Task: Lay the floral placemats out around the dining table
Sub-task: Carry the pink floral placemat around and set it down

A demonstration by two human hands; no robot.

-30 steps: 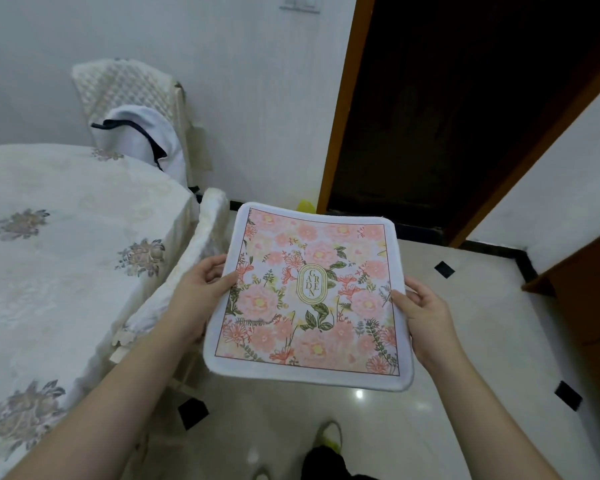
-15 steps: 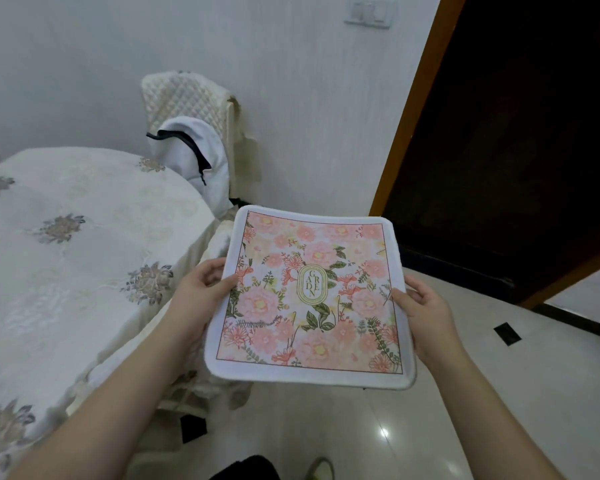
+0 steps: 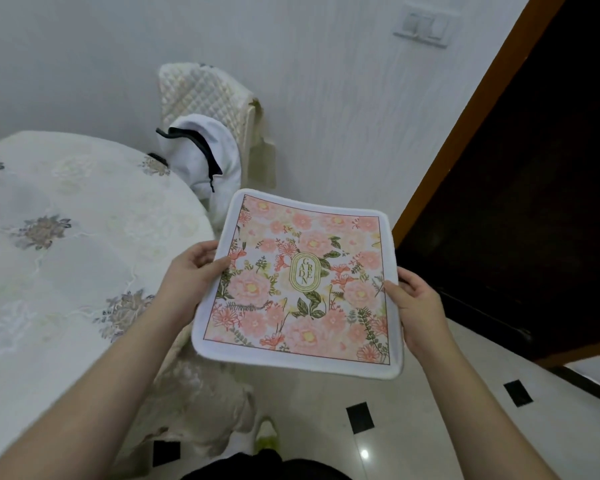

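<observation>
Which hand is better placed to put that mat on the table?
Probably the left hand: it grips the mat edge nearest the table; the right hand holds the far edge.

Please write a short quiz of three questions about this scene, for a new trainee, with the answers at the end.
1. True or false: the placemat already lies on the table.
2. How is the placemat held? A) by the left hand alone B) by both hands, one at each side edge C) by the right hand alone
3. What hangs on the chair by the wall?

Key
1. False: it is held in the air, beside the table.
2. B
3. A white garment with a dark zip.
</observation>
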